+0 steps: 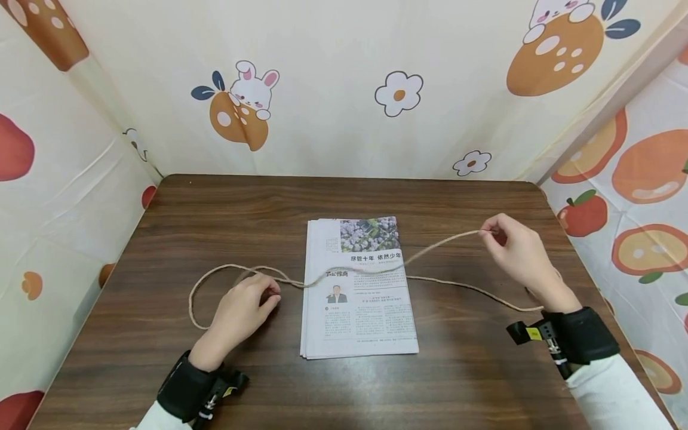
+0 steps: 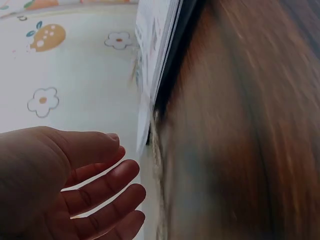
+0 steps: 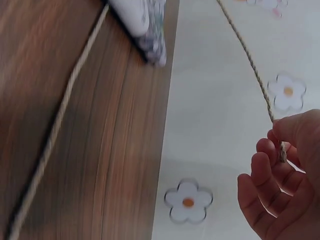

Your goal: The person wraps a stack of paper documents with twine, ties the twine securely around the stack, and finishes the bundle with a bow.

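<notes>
- The cord [image 1: 441, 242] is thin, pale tan and twisted, like rough twine, and it runs in loose curves over the dark wood-grain table [image 1: 462, 382].
- One strand lies across the folded newspaper [image 1: 365, 322], sagging slightly over the page; another comes out from the paper's right edge and trails toward the right wrist. The stretch between seems to pass beneath the stack, though that part is hidden.
- To the left of the newspaper, the cord forms a wide loop beside the left hand [image 1: 244, 307].
- The right hand [image 1: 518, 254] pinches one end, raised off the tabletop.
- The left hand grips nothing; its fingers are loosely bent.
- The right wrist view shows a short tail of cord poking out below the pinching thumb, which the head view conceals.
- The left wrist view shows the newspaper's layered edge side-on; only the head view shows its printed photo and portrait.
</notes>
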Tool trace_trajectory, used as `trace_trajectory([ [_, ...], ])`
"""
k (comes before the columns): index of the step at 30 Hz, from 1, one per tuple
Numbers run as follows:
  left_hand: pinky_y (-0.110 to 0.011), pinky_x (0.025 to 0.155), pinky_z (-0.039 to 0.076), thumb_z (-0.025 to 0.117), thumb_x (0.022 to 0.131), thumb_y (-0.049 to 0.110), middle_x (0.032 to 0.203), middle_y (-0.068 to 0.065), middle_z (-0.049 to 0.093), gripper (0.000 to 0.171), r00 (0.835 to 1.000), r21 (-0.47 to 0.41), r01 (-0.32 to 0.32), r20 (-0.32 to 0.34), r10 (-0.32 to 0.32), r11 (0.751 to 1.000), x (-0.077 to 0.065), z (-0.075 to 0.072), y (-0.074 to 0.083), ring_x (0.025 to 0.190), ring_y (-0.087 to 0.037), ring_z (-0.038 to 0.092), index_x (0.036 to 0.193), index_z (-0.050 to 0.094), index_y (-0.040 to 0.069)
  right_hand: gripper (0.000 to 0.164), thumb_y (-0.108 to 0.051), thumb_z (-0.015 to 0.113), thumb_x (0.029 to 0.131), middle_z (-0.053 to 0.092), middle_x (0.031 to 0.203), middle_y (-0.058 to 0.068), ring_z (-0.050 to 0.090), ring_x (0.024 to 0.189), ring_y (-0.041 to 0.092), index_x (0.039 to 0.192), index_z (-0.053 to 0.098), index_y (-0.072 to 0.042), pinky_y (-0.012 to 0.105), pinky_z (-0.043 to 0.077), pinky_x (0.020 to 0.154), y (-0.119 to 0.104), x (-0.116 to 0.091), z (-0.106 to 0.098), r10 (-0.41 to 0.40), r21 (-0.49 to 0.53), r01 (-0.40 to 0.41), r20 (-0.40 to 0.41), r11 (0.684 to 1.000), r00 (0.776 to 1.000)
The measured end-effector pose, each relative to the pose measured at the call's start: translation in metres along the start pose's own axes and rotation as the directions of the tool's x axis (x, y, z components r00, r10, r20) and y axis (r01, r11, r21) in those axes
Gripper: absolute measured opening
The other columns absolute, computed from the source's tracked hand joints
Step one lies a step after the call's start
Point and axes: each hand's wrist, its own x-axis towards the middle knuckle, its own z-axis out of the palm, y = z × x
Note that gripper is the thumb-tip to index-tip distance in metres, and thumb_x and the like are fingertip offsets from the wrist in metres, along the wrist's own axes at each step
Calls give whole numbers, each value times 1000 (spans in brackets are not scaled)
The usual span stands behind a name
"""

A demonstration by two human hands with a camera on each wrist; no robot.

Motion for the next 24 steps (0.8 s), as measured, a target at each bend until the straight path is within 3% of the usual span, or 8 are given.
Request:
trace_trajectory([
  [9,-34,60,45,72,77,13,83,2,61,12,999,21,35,-12,-35,999,-6,-7,-11,71,-14,56,84,63,16,7,-10,58,87,57,73,8,43,58,4,90,58,-4,24,33,53,42,4,-12,148,-62,-147,16,987,989],
  [13,-36,61,46,71,78,14,83,2,61,10,998,32,52,-23,-52,998,-9,-10,-17,74,-16,58,84,63,16,8,-10,57,87,58,71,10,44,56,7,88,58,-2,31,34,57,59,5,-12,192,-89,-189,24,978,981],
  [20,-36,62,46,71,78,12,81,2,60,10,998,18,58,-27,-58,998,-12,-11,-21,75,-16,59,83,63,14,9,-7,57,85,59,76,18,56,66,29,87,58,2,41,41,57,76,3,-1,194,-126,-183,83,975,977],
  [24,-35,62,46,72,78,12,81,2,60,11,998,17,51,-37,-51,999,-14,-13,-24,74,-15,59,84,63,14,11,-8,57,85,57,83,21,56,73,33,89,57,2,48,43,58,76,2,10,198,-140,-179,142,974,970],
])
